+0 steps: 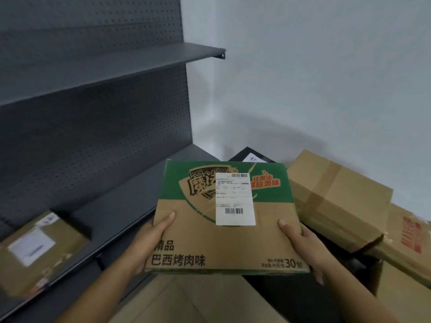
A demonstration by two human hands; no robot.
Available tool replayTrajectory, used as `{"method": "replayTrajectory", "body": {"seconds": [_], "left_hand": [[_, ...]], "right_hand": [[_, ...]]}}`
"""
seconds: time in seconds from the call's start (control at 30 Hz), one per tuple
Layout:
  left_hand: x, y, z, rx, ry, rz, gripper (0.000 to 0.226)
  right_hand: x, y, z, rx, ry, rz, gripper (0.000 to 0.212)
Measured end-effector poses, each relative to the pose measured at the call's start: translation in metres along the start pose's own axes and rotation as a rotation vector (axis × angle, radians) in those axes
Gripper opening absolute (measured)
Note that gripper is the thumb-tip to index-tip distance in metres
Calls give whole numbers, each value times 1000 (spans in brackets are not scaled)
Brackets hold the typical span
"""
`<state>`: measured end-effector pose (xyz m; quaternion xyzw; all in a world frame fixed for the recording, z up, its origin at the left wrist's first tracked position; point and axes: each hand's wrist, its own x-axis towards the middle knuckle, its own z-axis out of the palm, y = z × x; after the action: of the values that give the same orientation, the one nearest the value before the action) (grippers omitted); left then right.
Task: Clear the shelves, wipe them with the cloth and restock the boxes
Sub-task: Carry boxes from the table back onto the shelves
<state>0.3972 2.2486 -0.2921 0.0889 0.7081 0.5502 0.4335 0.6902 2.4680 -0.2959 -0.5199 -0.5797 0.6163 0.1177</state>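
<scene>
Green-and-brown carton (pixel 268 231), held in the air in front of the shelving unit, level with and just to the right of the lower shelf (pixel 121 206). Its top face tilts toward the camera and carries a white shipping label (pixel 234 199) with two barcodes, green printed artwork at the far end and dark Chinese characters along the near edge.

The left hand (pixel 149 238) grips the carton's left side, thumb flat on the top face, the other fingers hidden beneath. The right hand (pixel 300 243) clamps the right side in the same way, thumb on top and fingers curled round the edge. Both forearms enter from the bottom of the view.

The unit is dark grey metal with a perforated back panel (pixel 93 141). The upper shelf (pixel 105 66) bears nothing in the visible part. On the lower shelf, at far left and well apart from the held carton, rests a small brown box (pixel 39 250) with a white label, blurred.

To the right, against the white wall (pixel 303 78), lies a plain taped cardboard box (pixel 338 201), tilted, and beside it a box with red print (pixel 410 238). Behind the carton the corner of a black box (pixel 247 155) shows. Flat cardboard (pixel 198 297) lies below the hands.
</scene>
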Motion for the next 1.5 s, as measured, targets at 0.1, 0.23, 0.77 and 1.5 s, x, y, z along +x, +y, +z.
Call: {"method": "replayTrajectory", "body": {"seconds": [0.1,0.23,0.77,1.5], "left_hand": [[-19,-6,-42,-52,113,0,44],[-53,-17,-100,-133,250,-15,46],[-241,-112,-307,-417,679,53,40],[-551,-252,-474,-692,1229,146,34]], "right_hand": [[5,-18,38,-59,-83,-44,38],[8,-43,97,-146,-183,-100,44],[-103,-77,347,-397,-494,-248,56],[-388,-55,656,-591,-1073,-590,28]]}}
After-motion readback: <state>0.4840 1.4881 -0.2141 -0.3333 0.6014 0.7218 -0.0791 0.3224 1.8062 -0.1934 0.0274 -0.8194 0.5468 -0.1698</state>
